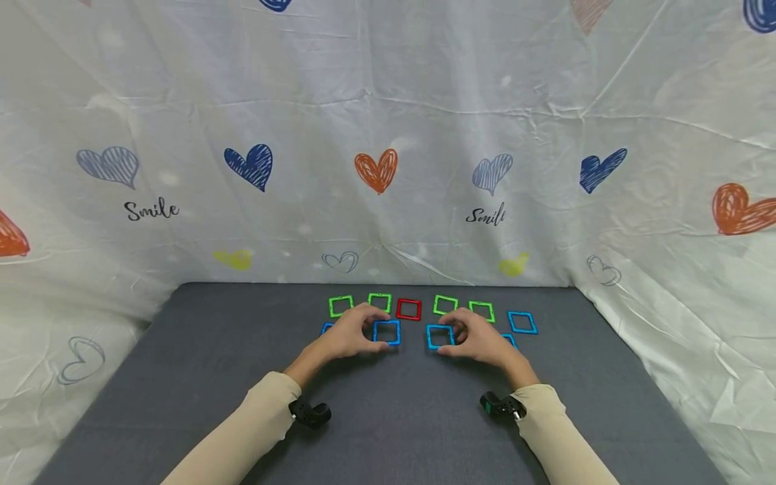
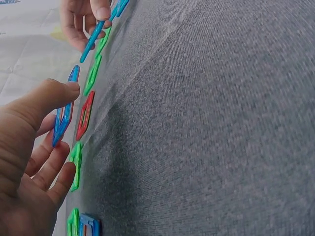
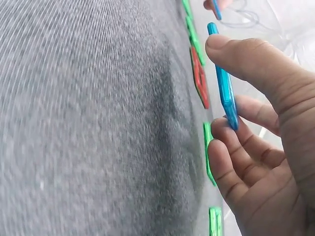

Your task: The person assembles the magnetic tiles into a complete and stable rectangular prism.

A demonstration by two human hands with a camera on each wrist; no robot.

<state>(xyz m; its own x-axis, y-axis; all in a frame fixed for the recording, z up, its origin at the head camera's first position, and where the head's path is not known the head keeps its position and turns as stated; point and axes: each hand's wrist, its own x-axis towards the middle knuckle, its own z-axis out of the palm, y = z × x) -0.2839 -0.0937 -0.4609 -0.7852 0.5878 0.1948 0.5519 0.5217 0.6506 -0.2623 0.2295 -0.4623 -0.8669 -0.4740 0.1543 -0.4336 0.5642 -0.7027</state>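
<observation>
My left hand (image 1: 350, 331) pinches a blue square frame tile (image 1: 386, 322) between thumb and fingers, raised above the cloth. Across from it, my right hand (image 1: 481, 339) grips a lighter blue square frame tile (image 1: 440, 327) by its edges. A gap separates the two tiles, which face each other. In the left wrist view the left tile (image 2: 69, 86) is seen nearly edge-on, its thumb on one side. From the right wrist, the other tile (image 3: 225, 87) also appears edge-on. Behind the hands, between them, lies a red square frame tile (image 1: 409, 310).
Green square tiles (image 1: 341, 297) (image 1: 445, 297) lie along the table's back edge on both sides of the red one. More blue tiles (image 1: 523, 313) rest at the right, one partly behind my right hand. Dark grey cloth (image 1: 400, 417) covers the table; a heart-printed curtain (image 1: 424, 135) hangs behind.
</observation>
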